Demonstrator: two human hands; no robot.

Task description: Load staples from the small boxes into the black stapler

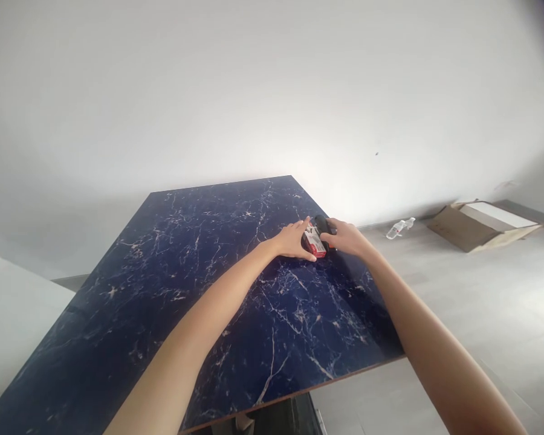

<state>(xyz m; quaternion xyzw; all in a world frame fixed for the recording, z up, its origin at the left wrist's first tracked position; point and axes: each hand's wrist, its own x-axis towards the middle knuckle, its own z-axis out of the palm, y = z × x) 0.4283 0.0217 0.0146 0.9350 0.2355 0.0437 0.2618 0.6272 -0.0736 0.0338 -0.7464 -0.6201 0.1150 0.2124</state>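
Near the right edge of the dark blue marbled table (236, 260) lies a small red-and-white box (316, 243). My left hand (294, 241) holds it from the left, thumb at the near end and fingers at the far end. A dark rounded object (321, 224), whose kind I cannot make out, sits against the box's right side. My right hand (346, 237) is closed on this dark object, thumb on the near side. Its fingertips are partly hidden behind it.
A white wall (217, 90) rises behind the table. On the floor to the right lie clear plastic bottles (395, 229) and a flattened cardboard box (457, 228). Something dark (285, 417) stands under the table's front edge.
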